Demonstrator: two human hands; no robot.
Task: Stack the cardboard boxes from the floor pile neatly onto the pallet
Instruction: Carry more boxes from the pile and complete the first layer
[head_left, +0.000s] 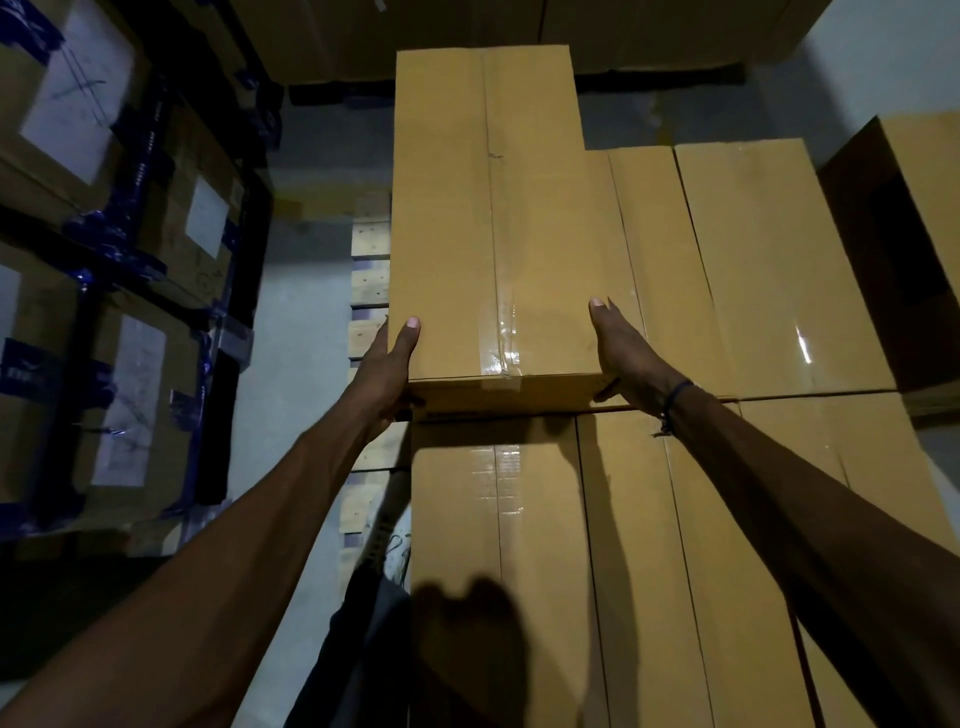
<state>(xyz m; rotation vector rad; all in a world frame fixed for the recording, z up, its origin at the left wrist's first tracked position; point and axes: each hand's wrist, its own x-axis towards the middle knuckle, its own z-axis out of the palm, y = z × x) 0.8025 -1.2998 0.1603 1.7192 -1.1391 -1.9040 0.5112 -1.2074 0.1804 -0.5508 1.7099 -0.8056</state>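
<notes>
A long taped cardboard box (488, 208) lies lengthwise in front of me, raised above the stacked boxes (753, 270) on the wooden pallet (370, 283). My left hand (387, 371) grips its near left corner, thumb on top and fingers under the edge. My right hand (621, 353) holds the near right corner, thumb along the top and fingers curled below. More stacked boxes (571, 545) sit below my arms. The box's underside is hidden.
Shelved cartons with blue tape and white labels (119, 270) line the left. A strip of grey floor (296, 364) runs between them and the pallet. Another brown box (904, 228) stands at right; large cartons (519, 31) sit at the back.
</notes>
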